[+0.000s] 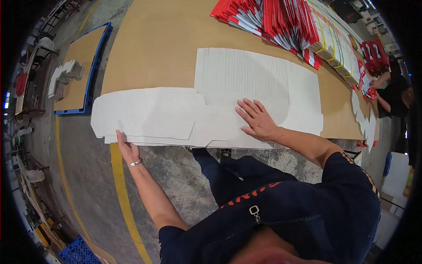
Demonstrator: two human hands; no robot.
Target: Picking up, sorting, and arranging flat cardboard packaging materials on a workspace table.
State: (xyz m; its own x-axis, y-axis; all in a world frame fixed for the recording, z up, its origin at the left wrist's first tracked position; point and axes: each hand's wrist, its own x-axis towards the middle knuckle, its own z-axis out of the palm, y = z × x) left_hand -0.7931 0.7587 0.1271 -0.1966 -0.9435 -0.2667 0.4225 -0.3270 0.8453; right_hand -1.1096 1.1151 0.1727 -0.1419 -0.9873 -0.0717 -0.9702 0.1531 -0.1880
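Observation:
White die-cut cardboard sheets (145, 112) lie in a flat, overlapping layer along the table's near edge. My left hand (128, 152) grips their near edge at the left, one finger showing on top; the other fingers are partly hidden beneath. On the middle of the sheets my right hand (259, 123) rests palm down, fingers spread. Just beyond it, a fanned stack of white sheets (241, 72) shows many close parallel edges.
Red and white folded card pieces (281, 22) and yellow-strapped bundles (336, 42) fill the far right of the brown tabletop (149, 48). A co-worker (393, 94) handles red pieces at the right. To the left, a blue pallet (94, 66) carries white pieces (63, 79).

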